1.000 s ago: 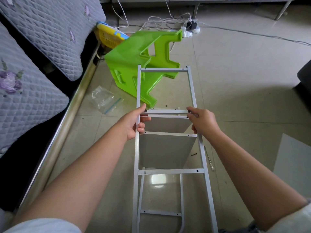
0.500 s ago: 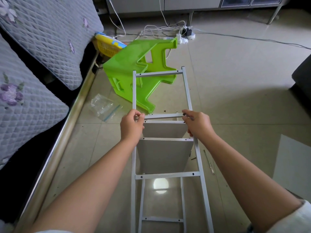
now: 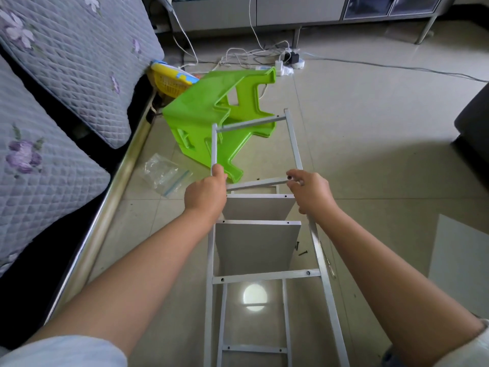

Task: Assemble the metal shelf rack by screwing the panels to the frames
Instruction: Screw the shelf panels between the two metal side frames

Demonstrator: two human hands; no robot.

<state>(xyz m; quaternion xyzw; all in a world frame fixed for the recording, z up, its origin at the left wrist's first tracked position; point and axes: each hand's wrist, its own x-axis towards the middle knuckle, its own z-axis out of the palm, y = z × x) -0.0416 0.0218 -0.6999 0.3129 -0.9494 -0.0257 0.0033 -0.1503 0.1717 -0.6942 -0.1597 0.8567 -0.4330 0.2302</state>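
A grey metal ladder-shaped frame (image 3: 294, 139) lies tilted over the floor, its far end raised toward the green stool. My left hand (image 3: 205, 196) grips its left rail at the middle crossbar (image 3: 255, 183). My right hand (image 3: 311, 193) holds the right rail at the same crossbar. Two grey shelf panels (image 3: 255, 246) stand on edge under the frame, between it and a second frame (image 3: 225, 313) below. Loose black screws (image 3: 300, 249) lie on the floor by the right rail.
A green plastic stool (image 3: 209, 120) lies on its side just beyond the frame. A clear plastic bag (image 3: 164, 173) sits left of it. A sofa with quilted cushions (image 3: 53, 107) runs along the left. A flat grey panel (image 3: 460, 263) lies at right. Cables and a power strip (image 3: 285, 63) lie at the back.
The upper frame has swung so its far end now points up and right. My left hand has closed round the left rail, and both hands have moved farther from me.
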